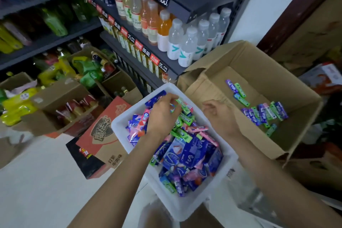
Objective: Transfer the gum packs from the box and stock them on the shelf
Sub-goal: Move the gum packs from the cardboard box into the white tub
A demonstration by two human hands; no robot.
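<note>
A dark metal shelf unit [172, 64] holding rows of drink bottles [187, 46] stands behind everything. To its right an open brown cardboard box [288, 98] has a scatter of purple, green and blue gum packs [264, 111] on its bottom. Just beside the box, to its left, a white rectangular plastic bin [187, 207] is heaped with blue, pink and green gum packs [190, 151]. The left hand [162, 114] reaches over the bin's far end, its grip closed by the fingertips on a slim green gum pack [182, 104] lifted above the heap. The right hand [220, 114] hangs between bin and box with its grip loosely curled, holding nothing.
</note>
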